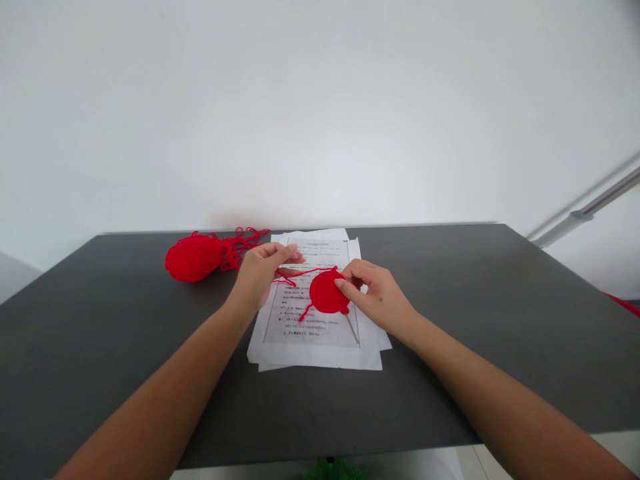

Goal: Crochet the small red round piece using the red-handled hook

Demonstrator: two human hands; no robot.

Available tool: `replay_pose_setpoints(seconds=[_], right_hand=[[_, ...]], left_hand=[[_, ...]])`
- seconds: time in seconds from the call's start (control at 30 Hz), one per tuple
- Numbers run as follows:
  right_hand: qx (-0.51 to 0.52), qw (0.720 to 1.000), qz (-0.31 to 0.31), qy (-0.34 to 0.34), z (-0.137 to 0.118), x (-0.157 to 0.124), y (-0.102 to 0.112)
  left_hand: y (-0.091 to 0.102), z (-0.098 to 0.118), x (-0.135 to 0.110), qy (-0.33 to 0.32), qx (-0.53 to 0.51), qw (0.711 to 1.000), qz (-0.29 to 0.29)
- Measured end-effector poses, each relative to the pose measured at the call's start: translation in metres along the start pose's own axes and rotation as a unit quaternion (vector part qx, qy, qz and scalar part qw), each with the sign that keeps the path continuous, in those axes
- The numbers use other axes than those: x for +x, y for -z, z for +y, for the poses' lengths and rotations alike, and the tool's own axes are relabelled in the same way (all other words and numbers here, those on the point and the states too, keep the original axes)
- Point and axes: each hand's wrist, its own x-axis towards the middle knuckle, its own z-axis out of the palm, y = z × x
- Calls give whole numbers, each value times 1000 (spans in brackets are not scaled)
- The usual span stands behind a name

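Dark grey bench (125, 373) set against white wall (320, 113). Red yarn ball (194, 258) placed near rear edge, left of centre; loose loops (245, 243) spilled to its right along that edge. Left hand (257, 273) raised over left side of printed sheets (320, 357), which are stacked unevenly mid-bench between rear and front edges. Left fingers bent, red strand (315, 271) run at them; whether it is pinched cannot be told. Red round piece (326, 292) held above sheets, its right rim pinched between thumb and fingers of right hand (379, 293). Thin metal tool (353, 329) seen below piece, slanted toward front right corner. Green item (334, 469) partly seen below front edge. Metal pole (585, 215) slanted beyond right edge.
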Motion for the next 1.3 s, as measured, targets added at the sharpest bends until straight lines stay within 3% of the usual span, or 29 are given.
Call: replay_pose_setpoints(seconds=[0.13,0.2,0.27,0.3,0.37,0.47,0.53,0.8,0.97,1.1,1.3], right_hand=[[1,1000,3,-16,1,0,3],[-1,1000,5,-17,1,0,4],[-4,1000,6,-14,0,0,4],[-4,1000,4,-10,0,0,3],[0,1000,-8,2,-2,0,3],[4,999,-27,20,-4,0,1],[3,999,-33,33,-5,0,0],[8,997,-24,68,-9,-1,3],[25,994,2,104,-10,-2,7],[15,992,18,125,-11,-2,10],[-14,989,24,144,-8,-2,11]], left_hand=[[22,1,14,-24,24,998,54],[27,2,16,-87,119,986,79],[24,5,12,-177,237,951,93],[21,6,8,-221,278,931,88],[9,8,-2,-252,296,921,28],[-11,7,-17,-201,280,928,-139],[-19,6,-24,-180,290,922,-180],[-18,6,-26,-138,235,953,-129],[-29,0,-31,-24,21,994,-106],[-36,-4,-33,46,-90,990,-95],[-29,-2,-30,44,-61,986,-150]])
